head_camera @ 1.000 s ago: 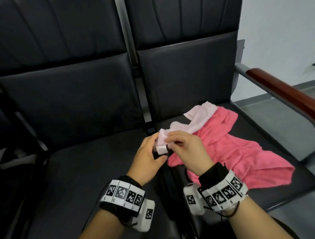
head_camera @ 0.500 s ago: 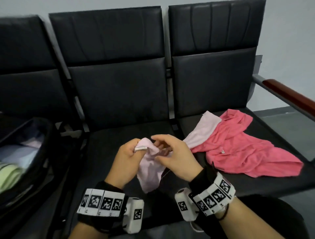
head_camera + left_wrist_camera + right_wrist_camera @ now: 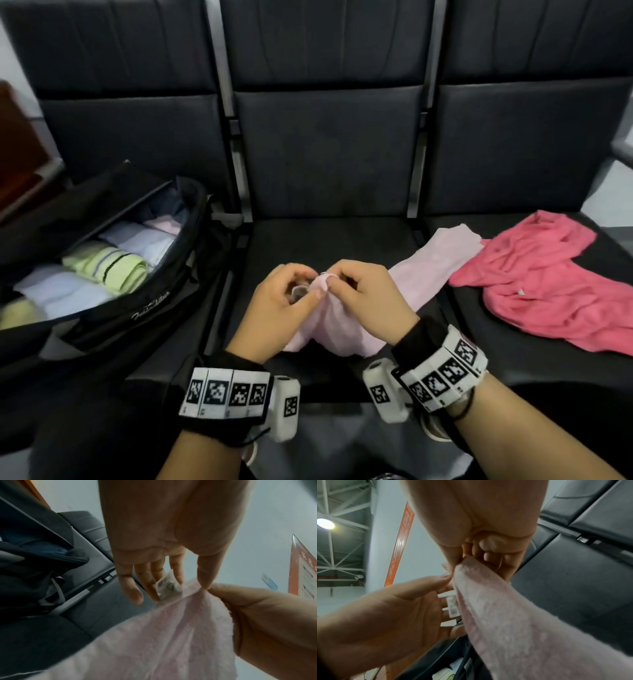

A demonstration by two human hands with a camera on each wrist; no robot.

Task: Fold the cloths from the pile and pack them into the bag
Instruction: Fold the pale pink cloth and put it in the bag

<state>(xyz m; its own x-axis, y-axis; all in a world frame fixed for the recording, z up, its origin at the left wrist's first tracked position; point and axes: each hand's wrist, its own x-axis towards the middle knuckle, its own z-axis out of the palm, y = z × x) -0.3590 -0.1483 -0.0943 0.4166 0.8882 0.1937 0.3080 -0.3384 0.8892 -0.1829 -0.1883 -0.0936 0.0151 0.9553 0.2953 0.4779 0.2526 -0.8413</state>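
A pale pink cloth hangs bunched between both hands above the middle seat, and one end trails right toward the pile. My left hand pinches its top edge with thumb and forefinger beside a small white label. My right hand pinches the same edge right next to it, fingers curled. The cloth drapes down below my right wrist. A bright pink cloth lies crumpled on the right seat. The black bag stands open on the left seat with several folded cloths inside.
Three black padded seats run in a row with metal bars between them. A brown armrest stands at the far left behind the bag. My knees fill the lower edge of the head view.
Both hands have carried the pale pink cloth left from the right seat to above the middle seat, lifting it off the bright pink one. The view swung left and the bag came into sight.
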